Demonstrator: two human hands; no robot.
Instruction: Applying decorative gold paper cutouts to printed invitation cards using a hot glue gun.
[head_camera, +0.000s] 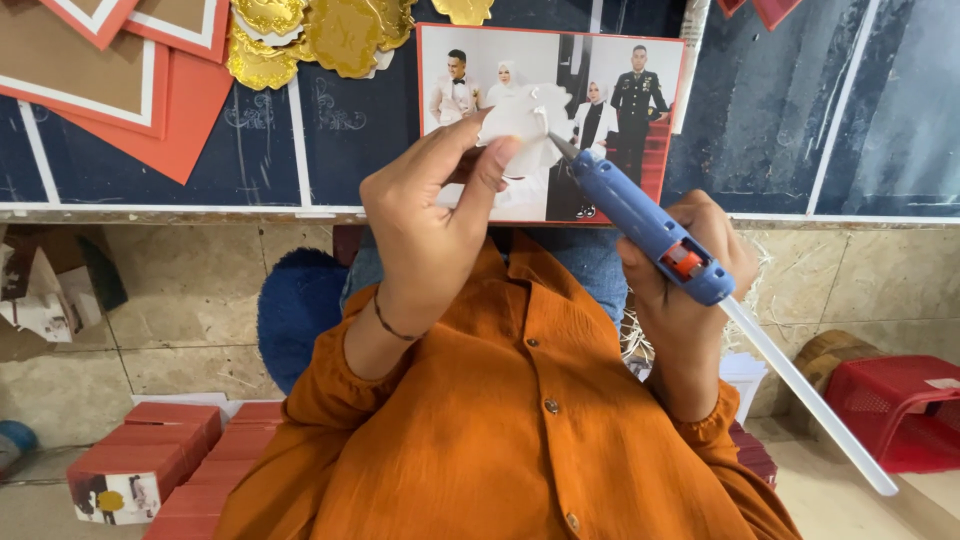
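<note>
My left hand (432, 215) pinches a small white paper flower (525, 130) between thumb and fingers, held up in front of me. My right hand (685, 275) grips a blue glue gun (645, 225) with an orange trigger; its metal tip points up-left and touches the flower's right edge. A long white glue stick (810, 395) juts from the gun's back toward the lower right. Both orange sleeves fill the lower middle of the view. Just behind the flower lies a red-edged photo card (600, 70) showing people in formal dress.
Red and brown card sheets (120, 80) and gold paper medallions (320, 35) lie on the dark mat at top left. Several small red boxes (150, 460) sit bottom left. A red plastic basket (900, 405) stands at right on the tiled floor.
</note>
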